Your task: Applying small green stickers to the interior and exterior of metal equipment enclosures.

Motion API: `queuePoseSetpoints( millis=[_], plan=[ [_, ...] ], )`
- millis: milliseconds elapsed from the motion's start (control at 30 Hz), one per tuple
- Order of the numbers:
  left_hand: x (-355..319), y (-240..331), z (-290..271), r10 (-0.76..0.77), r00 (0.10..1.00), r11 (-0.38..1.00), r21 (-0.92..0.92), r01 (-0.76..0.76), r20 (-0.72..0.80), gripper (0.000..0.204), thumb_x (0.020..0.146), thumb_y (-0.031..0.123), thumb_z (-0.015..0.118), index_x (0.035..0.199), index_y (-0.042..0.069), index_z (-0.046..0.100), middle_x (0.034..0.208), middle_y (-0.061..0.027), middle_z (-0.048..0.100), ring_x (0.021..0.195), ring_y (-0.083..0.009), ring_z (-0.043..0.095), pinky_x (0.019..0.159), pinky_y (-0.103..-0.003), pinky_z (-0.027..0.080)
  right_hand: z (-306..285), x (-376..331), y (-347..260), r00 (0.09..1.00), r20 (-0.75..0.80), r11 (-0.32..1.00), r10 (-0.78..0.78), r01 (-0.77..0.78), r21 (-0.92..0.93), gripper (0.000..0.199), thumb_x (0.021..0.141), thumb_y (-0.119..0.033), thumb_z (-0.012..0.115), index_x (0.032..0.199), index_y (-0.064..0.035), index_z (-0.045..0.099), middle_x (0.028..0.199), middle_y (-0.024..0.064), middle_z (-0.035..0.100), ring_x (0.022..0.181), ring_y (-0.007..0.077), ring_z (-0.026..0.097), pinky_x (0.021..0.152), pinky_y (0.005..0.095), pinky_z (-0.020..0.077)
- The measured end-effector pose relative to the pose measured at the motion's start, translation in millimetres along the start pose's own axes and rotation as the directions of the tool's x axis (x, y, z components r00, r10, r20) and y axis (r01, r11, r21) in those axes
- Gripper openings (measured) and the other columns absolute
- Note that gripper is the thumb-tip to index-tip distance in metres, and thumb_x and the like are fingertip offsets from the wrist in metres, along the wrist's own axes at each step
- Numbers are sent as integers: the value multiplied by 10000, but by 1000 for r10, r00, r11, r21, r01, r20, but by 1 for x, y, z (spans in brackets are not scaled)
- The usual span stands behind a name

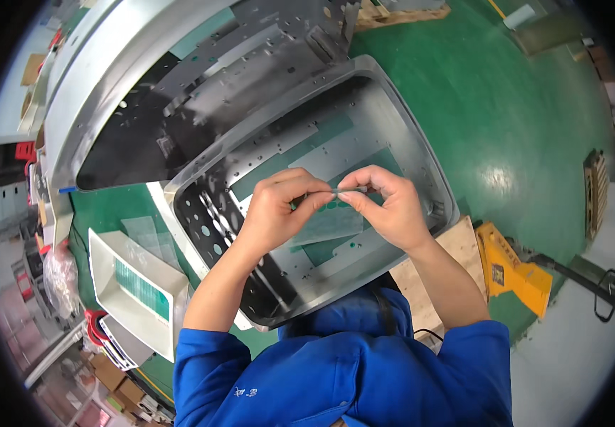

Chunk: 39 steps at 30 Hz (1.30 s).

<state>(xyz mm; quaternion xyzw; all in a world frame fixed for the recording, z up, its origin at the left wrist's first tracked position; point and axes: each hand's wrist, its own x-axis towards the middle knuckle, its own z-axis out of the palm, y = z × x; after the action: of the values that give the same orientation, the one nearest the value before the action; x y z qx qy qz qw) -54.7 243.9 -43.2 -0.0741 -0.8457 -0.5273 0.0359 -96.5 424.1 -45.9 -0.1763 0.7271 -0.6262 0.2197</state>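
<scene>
Both hands meet over a large grey metal housing [421,153], an open box with rounded corners and many holes. My left hand [282,206] is closed in a pinch, thumb against forefinger. My right hand [389,203] pinches as well, its fingertips almost touching the left ones. Between them runs a thin grey strip [351,190], small and partly covered by the fingers; its exact kind does not show. Below the fingertips appears a pale, see-through sheet [329,229] with green round spots. Whether the hands touch that sheet cannot be made out.
A larger curved metal shell [129,57] with a perforated inner face stands beyond the housing. At left is a white bin [136,285] with slots. A yellow pallet jack [510,274] and plywood [439,274] lie right. A wooden pallet [595,192] stands farther off on green floor.
</scene>
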Motion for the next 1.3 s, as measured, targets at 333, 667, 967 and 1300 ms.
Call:
queuePoseSetpoints(
  millis=[333,667,967,1300],
  plan=[
    [15,-45,8,-150,962,972,-145,186,229,56,724,43,646,725,-3,614,630,-64,561,525,-132,500,478,-249,380,24,1,28,913,-258,863,-317,165,-477,127,681,13,649,792,-28,604,847,84,627,770,218,593,662,284,469],
    [11,-78,8,-244,949,957,-109,270,201,58,729,39,651,745,-4,617,631,-60,557,517,-124,489,487,-239,376,-18,23,115,269,-626,668,732,-461,583,79,774,-36,569,811,-94,607,802,9,572,703,106,513,654,247,428],
    [5,-78,1,-294,923,938,-109,328,249,83,734,54,659,754,-13,616,645,-60,574,550,-115,516,508,-227,395,-38,20,192,-42,-712,608,701,-486,627,78,695,-52,622,769,-65,642,739,25,602,632,128,537,560,267,433],
    [4,-79,7,-310,908,925,-131,357,283,80,738,53,658,757,-14,619,646,-55,575,558,-107,516,518,-225,396,-41,23,181,-21,-633,528,774,-529,664,94,742,-56,630,830,-86,621,841,15,589,743,156,531,670,302,466]
  ],
)
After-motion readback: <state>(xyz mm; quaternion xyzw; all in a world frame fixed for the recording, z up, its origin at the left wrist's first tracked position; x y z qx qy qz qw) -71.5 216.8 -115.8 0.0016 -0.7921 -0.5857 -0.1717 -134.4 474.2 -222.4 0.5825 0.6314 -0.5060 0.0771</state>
